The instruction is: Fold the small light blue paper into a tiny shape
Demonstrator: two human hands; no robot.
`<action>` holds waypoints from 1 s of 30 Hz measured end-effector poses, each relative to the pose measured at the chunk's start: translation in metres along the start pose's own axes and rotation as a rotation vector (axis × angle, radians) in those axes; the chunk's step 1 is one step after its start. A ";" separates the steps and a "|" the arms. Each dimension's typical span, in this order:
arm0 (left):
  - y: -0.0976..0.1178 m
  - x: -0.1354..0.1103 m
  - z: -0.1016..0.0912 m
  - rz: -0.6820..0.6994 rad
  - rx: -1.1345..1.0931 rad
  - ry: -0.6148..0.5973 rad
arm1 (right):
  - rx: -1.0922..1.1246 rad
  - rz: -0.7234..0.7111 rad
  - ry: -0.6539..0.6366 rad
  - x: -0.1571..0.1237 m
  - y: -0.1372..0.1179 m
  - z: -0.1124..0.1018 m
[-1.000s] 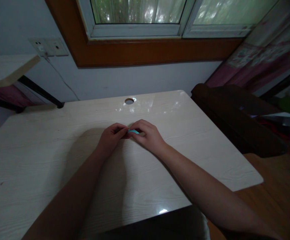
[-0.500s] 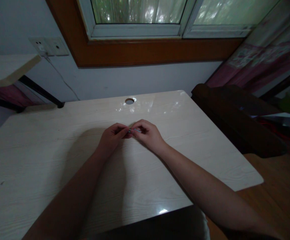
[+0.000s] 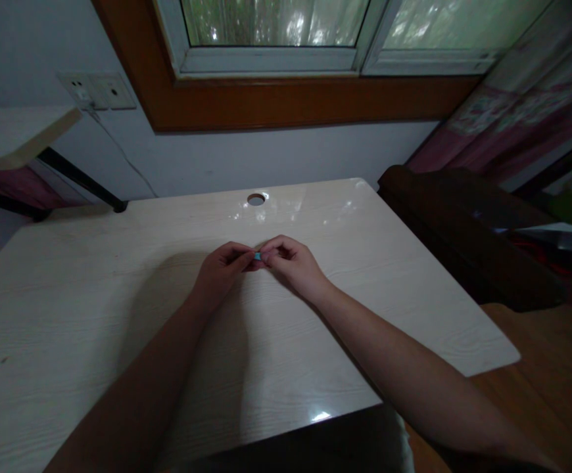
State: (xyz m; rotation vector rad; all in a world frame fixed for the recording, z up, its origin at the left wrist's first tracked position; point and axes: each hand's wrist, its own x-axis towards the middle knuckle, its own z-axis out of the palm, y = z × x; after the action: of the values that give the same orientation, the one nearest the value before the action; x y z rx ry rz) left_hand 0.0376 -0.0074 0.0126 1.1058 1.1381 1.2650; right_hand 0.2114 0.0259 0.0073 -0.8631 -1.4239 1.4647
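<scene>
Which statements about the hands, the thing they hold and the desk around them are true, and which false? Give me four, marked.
1. The left hand and right hand both have fingertips at a small light-blue thing. True.
2. The right hand lies flat, palm down, on the desk. False: its fingers are bent, in a pinch close to the left hand, over the desk.
3. A round hole is beyond the hands, near the desk's far edge. True.
4. Nothing is plugged into the wall socket. False: a cable runs down from the wall socket.
</scene>
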 end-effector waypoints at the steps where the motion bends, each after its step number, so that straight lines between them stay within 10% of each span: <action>1: 0.000 0.000 0.000 0.000 0.001 -0.003 | 0.023 0.000 0.002 0.000 0.000 0.001; 30: -0.007 0.001 0.000 0.035 0.049 -0.013 | -0.060 0.004 -0.027 0.003 0.002 -0.003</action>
State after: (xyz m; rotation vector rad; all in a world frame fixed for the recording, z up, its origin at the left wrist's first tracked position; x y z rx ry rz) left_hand 0.0385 -0.0062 0.0053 1.1734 1.1504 1.2607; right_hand 0.2124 0.0302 0.0050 -0.8874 -1.4937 1.4478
